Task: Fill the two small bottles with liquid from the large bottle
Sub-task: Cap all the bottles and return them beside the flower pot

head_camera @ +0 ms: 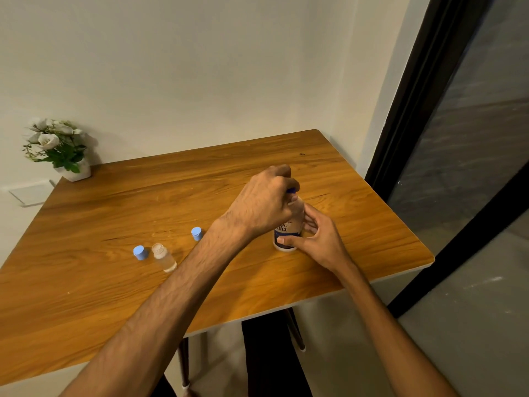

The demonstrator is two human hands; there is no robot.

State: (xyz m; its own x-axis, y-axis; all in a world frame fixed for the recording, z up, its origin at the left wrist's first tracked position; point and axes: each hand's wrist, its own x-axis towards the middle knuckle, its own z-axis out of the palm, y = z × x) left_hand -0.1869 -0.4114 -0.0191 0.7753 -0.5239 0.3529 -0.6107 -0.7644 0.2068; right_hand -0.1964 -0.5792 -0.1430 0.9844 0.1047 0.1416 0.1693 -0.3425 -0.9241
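- The large bottle (287, 229) stands upright on the tabletop (200, 181), held between both hands.
- The right hand (319, 239) wraps its lower body, thumb across the dark label, fingers curled round the far side; it is closed on the bottle and steadies it.
- The left hand (262, 200) reaches across from above and is pinched shut on the blue cap (292, 191) at the top, likely to twist it.
- One small bottle (163, 257) stands uncapped well to the left of the left forearm, clear and apparently nearly empty. Two blue caps (139, 252) lie near it, one just beside it and the other closer to the forearm. The second small bottle is not visible; the forearm may hide it.
- Judging by looks, the large bottle is stiff plastic, smooth and moderately heavy with liquid: grip it low, around the label, so it stays put while the cap turns.
- The small bottle looks light and easy to tip; hold it at the body while pouring.
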